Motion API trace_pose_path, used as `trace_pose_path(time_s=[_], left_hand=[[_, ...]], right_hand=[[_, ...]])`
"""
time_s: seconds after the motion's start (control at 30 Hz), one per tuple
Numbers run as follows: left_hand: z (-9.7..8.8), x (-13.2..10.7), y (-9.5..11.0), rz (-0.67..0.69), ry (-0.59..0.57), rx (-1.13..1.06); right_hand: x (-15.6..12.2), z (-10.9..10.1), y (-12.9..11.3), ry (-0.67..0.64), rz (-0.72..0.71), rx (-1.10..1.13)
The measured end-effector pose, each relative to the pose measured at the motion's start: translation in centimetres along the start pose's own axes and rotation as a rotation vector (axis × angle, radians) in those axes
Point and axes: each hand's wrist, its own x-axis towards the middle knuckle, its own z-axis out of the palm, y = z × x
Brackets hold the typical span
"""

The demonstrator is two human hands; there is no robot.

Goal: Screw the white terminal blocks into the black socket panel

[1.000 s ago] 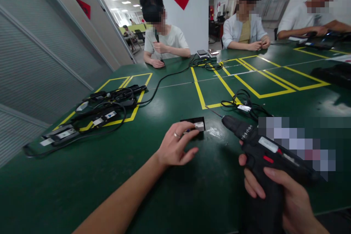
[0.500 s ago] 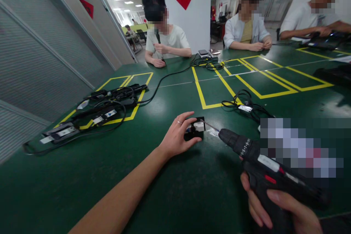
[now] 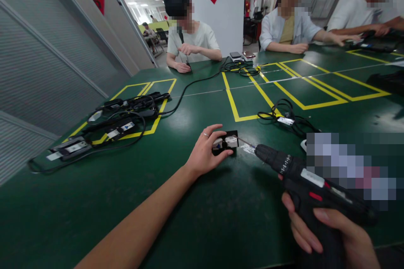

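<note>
My left hand [image 3: 210, 151] rests on the green table [image 3: 176, 227] with thumb and fingers closed around a small black block with white-and-silver parts [image 3: 232, 141]. A ring shows on one finger. My right hand [image 3: 334, 227] is wrapped round the handle of a black cordless drill [image 3: 303, 180], tilted so its chuck faces the block. A long thin bit [image 3: 245, 141] reaches from the chuck to the block's right end. Whether the bit's tip sits in a screw is too small to tell. A whitish scuff [image 3: 248, 149] marks the table beneath the bit.
Black devices with cables [image 3: 126, 119] lie at the left inside yellow tape. A coiled black cable [image 3: 285, 113] lies beyond the drill. Blurred-out items [image 3: 350, 164] are at the right. Two phone-like boxes [image 3: 241, 56] lie farther back. Three people sit across the table.
My view has shifted slightly, while my hands, the block and the drill keep nearly the same arrangement. Across the table, one person's arm has stretched out to the right.
</note>
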Motion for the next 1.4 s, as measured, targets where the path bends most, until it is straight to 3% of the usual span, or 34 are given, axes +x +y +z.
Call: trace_pose_path(time_s=[0.4,0.67,1.4], left_hand=[[-0.17,0.05,-0.24,-0.107,0.178,-0.035],[-0.16,0.08,-0.19,-0.125,0.218,-0.021],[0.03,0.34,0.06,-0.141,0.118,-0.075]], right_hand=[[-0.29,-0.12,0.33,-0.066,0.000,-0.140],[-0.34,-0.12,0.40,-0.086,-0.003,-0.156],[-0.51,-0.51,0.38,-0.080,0.016,-0.241]])
